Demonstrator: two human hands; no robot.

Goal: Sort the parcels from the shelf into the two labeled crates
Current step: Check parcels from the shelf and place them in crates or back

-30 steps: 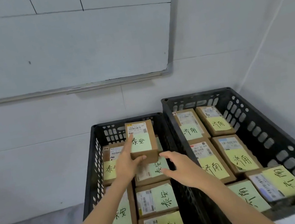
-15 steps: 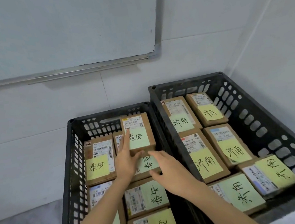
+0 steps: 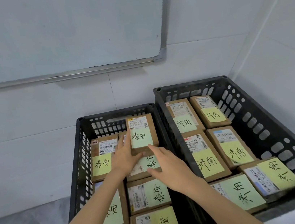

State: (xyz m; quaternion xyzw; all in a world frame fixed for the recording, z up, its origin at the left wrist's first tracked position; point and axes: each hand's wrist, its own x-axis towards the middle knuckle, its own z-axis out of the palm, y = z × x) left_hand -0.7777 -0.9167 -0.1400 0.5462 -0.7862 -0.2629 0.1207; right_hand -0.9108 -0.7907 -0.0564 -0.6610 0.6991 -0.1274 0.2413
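Small cardboard parcel [image 3: 142, 131]: stiff, likely light. Left hand [image 3: 123, 158] grips near-left corner; right hand [image 3: 169, 165] loose, fingers straight, holding nothing. Best held by side edges.

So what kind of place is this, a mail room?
Probably a parcel-sorting corner. The left crate and right crate hold cardboard parcels with barcode labels and handwritten green notes; a whiteboard hangs on the wall above.
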